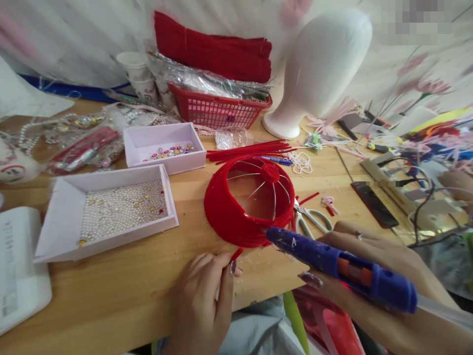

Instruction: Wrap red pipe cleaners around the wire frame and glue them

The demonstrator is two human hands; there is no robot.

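A tray of pearls (121,209) lay at the left, the left hand (201,296) pinched a red strip (236,254) against the red wire-framed hat (247,204) mid-table, and the right hand (373,268) gripped a blue glue gun (343,266) whose nozzle met the rim.

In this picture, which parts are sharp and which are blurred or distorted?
Head view: the red wire-framed hat and pearl tray are fairly sharp; the glue gun and both hands look soft; the edges stretch and bend; a pixelated patch sits top right.
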